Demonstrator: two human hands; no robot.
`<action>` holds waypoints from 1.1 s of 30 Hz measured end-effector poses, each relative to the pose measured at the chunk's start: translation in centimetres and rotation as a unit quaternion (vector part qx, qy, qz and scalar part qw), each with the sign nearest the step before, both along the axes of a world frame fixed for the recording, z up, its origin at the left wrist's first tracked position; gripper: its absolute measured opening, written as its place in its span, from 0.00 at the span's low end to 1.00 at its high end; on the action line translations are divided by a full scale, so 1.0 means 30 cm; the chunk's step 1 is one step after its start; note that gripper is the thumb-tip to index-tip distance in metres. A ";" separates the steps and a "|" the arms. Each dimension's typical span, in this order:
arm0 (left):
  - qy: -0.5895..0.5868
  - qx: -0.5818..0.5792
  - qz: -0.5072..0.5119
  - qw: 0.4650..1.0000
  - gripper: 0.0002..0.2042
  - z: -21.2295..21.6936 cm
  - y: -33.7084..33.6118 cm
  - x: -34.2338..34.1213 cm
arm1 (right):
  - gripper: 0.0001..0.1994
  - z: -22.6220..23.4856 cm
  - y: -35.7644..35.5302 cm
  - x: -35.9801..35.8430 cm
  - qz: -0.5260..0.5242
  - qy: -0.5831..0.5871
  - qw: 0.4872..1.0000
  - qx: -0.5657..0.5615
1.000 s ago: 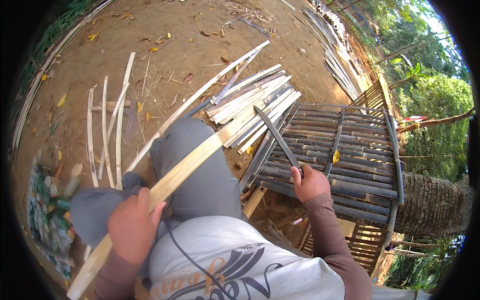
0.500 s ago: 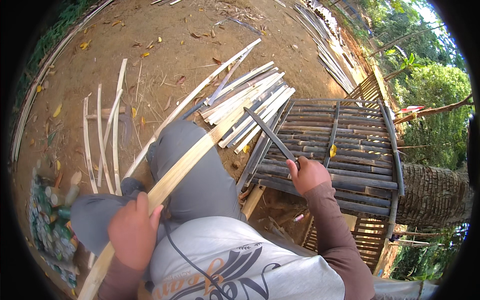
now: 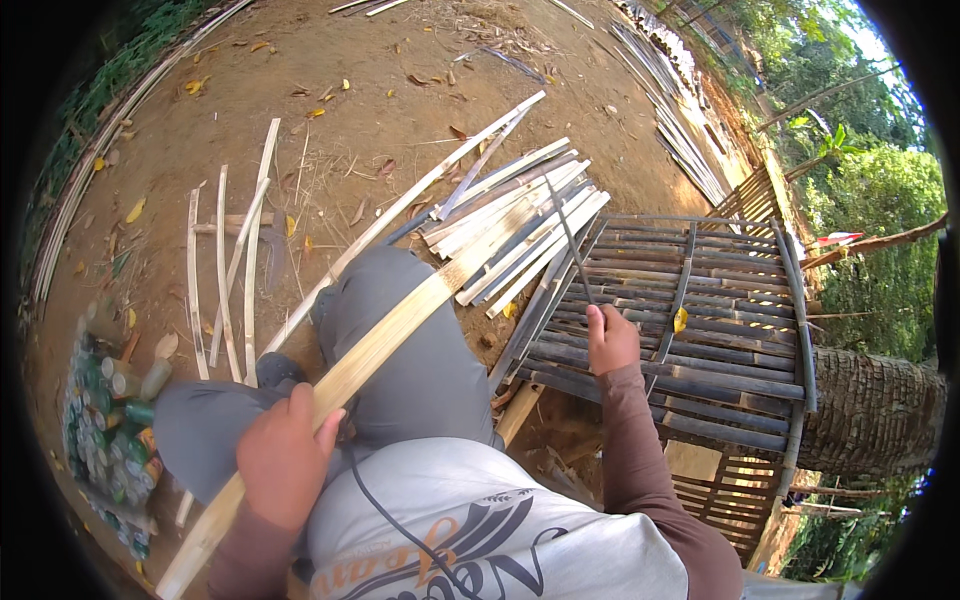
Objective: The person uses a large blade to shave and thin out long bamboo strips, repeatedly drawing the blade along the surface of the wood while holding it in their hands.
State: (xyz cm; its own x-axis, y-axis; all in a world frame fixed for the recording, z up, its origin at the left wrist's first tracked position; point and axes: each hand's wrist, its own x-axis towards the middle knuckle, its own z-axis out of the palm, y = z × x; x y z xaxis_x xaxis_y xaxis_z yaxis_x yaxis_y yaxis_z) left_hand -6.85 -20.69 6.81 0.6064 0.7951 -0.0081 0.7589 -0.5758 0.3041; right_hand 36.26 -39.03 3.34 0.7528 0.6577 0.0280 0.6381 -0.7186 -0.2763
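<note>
My left hand [image 3: 287, 458] is closed around a long, pale split-bamboo strip [image 3: 385, 343]. The strip slants from the lower left across my grey-trousered thigh, its far end over a pile of slats. To the right, my right hand [image 3: 612, 340] grips the handle of a long-bladed knife [image 3: 570, 238], hiding most of that handle. The dark blade points away from me and appears thin, nearly edge-on. It is to the right of the strip; whether its tip touches the slats behind, I cannot tell.
Split bamboo slats [image 3: 583, 215] are piled ahead, beside a dark bamboo platform [image 3: 680, 330] on the right. Several thin strips [image 3: 222, 270] and a wooden-handled tool [image 3: 232, 228] lie on the dirt to the left. Glass bottles [image 3: 105, 440] are heaped at lower left; a tree trunk [image 3: 875, 410] stands far right.
The knife has turned from showing its broad side to nearly edge-on, its tip swinging up and right. My left hand keeps hold of the bamboo strip. The whole view has shifted slightly.
</note>
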 end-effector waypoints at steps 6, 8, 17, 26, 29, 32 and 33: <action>0.011 -0.020 -0.010 1.000 0.17 -0.003 0.012 0.009 | 0.21 0.053 0.149 -0.268 0.216 0.019 0.975 -0.045; 0.020 -0.026 -0.011 0.999 0.17 0.012 0.017 0.002 | 0.23 -0.012 0.172 -0.181 0.172 0.009 0.983 -0.063; 0.030 -0.007 -0.021 0.999 0.17 0.045 0.032 -0.013 | 0.26 -0.007 0.312 -0.204 0.215 0.037 0.970 -0.105; 0.028 0.000 -0.023 0.999 0.17 0.043 0.045 0.005 | 0.25 -0.097 0.346 -0.190 0.189 0.062 0.979 -0.047; 0.022 -0.004 -0.036 0.999 0.17 0.054 0.036 0.006 | 0.24 -0.165 0.319 -0.084 0.124 0.034 0.991 -0.024; 0.019 -0.001 -0.047 0.999 0.17 0.057 0.051 0.006 | 0.26 -0.186 0.307 0.072 0.004 0.033 0.999 -0.030; 0.025 0.000 -0.038 0.999 0.17 0.049 0.052 0.006 | 0.26 -0.169 0.311 0.039 0.026 0.038 0.999 -0.026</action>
State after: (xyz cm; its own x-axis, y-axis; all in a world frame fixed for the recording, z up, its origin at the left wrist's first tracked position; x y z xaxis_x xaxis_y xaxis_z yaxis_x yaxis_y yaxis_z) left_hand -6.67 -19.13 8.29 0.6639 0.7468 -0.0388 0.7270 -0.6325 0.2672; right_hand 37.42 -29.70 -1.73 0.7158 0.6955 -0.0630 0.6538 -0.6991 -0.2897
